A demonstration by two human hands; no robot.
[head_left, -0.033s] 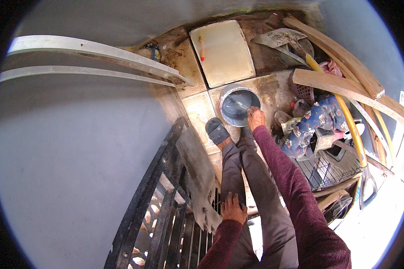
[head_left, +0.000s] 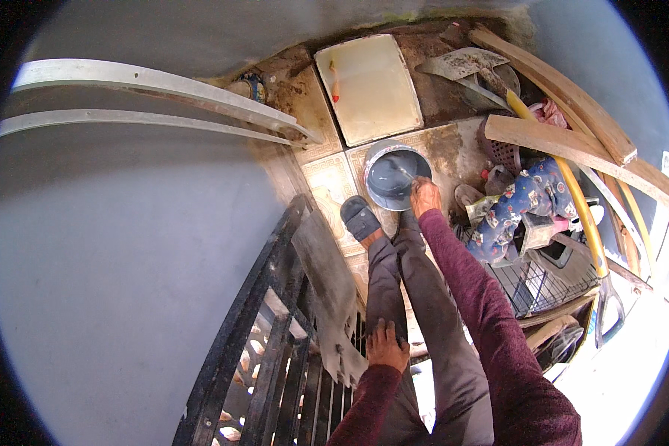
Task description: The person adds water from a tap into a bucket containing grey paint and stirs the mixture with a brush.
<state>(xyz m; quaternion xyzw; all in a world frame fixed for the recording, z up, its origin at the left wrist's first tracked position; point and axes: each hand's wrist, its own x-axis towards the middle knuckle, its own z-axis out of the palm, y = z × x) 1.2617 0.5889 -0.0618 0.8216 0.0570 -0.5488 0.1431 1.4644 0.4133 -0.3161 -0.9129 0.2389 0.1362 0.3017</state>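
My right hand (head_left: 424, 195) grips a thin stick or handle (head_left: 406, 172) that reaches into a round pail (head_left: 376, 183) of grey-blue liquid; the lower end is hard to make out. The pail stands on the tiled floor (head_left: 327, 186) in front of my feet, near my slippered foot (head_left: 358, 219). My left hand (head_left: 385, 342) lies on my trouser leg, fingers spread and holding nothing. Beyond the pail is a pale rectangular board or tray (head_left: 368, 111) with a red-tipped, wooden-handled tool (head_left: 334, 78) on it.
Pale bars (head_left: 149, 80) extend from the left. A dark slatted metal frame (head_left: 245, 290) stands beside my left leg. On the right lie timber planks (head_left: 550, 134), a yellow-handled tool (head_left: 580, 201), patterned blue cloth (head_left: 513, 208) and a wire rack (head_left: 535, 286). Grey walls (head_left: 111, 260) border the space.
The stick in my right hand has shifted slightly inside the pail, its angle a little different. The rest looks the same.
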